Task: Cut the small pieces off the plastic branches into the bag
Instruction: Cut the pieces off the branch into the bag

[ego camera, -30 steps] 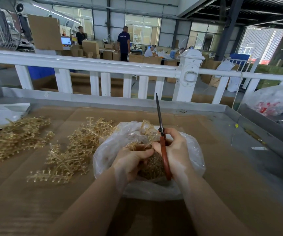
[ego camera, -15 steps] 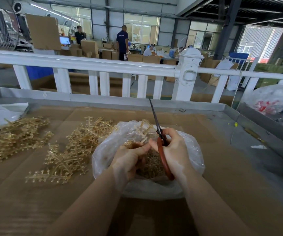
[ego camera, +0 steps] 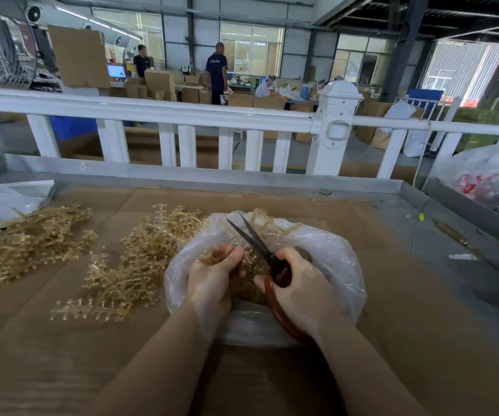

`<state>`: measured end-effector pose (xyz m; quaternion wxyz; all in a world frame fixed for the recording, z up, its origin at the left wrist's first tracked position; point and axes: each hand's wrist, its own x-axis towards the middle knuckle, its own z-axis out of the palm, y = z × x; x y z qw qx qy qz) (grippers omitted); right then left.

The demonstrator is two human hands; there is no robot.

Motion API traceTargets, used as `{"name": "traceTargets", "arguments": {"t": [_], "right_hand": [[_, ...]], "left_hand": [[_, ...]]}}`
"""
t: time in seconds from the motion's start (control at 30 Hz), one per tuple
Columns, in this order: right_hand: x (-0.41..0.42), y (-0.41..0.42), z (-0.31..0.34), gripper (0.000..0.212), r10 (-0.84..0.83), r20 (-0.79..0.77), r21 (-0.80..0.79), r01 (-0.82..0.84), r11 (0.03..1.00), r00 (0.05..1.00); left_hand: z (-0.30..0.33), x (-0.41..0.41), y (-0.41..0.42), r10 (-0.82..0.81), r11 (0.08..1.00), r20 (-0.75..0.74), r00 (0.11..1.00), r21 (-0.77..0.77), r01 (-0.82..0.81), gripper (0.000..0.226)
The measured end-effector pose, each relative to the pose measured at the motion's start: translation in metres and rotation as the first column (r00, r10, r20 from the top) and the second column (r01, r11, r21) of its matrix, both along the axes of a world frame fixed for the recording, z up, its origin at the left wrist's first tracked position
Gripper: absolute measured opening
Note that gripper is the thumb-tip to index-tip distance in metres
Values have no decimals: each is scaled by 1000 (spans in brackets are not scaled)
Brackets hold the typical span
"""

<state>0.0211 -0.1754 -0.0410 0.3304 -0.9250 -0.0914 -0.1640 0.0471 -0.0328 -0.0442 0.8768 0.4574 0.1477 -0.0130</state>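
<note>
Head view: a cardboard-covered worktable [ego camera: 392, 295] with a grey metal rim carries everything. Near the middle of the table, toward its near edge, sits an open clear plastic bag [ego camera: 332, 253] partly filled with small golden pieces [ego camera: 251, 283]. Both hands work over the bag's mouth. The left hand [ego camera: 212, 283] has its fingers curled round a golden plastic branch [ego camera: 260, 226], whose far end pokes up past the bag's far rim. The right hand [ego camera: 302, 289] grips the red handles of the scissors [ego camera: 260, 244]; the dark blades stand slightly apart in a narrow V, pointing away and to the left, with the branch just beside them. Whether the blades touch the branch I cannot tell.

Left of the bag lies a loose heap of golden branches [ego camera: 128, 265], touching the bag's side. A second heap [ego camera: 23, 244] lies toward the table's left edge, beside a crumpled clear bag [ego camera: 2, 202] in the far left corner. A white railing [ego camera: 182, 115] runs behind the table's far edge.
</note>
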Motion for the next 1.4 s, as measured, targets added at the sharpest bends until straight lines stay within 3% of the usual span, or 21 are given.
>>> {"name": "traceTargets", "arguments": {"t": [0.2,0.43,0.87,1.4], "right_hand": [[-4,-1,-12,39,21,62,-61,-18,998,998],[-7,-5,-17,46,56,77,-172,-42,984,995],[-5,-6,-19,43,74,101,-179,-55,982,992],[-3,-4,-17,40,91,164,-229,-52,972,982]], "left_hand": [[1,-2,2,63,991,-31,998,-115,-66,5],[2,1,1,104,965,-79,991,-234,-120,31],[-2,1,-1,139,970,-55,989,-192,-147,35],[4,-4,0,56,979,-5,998,-194,-56,9]]}}
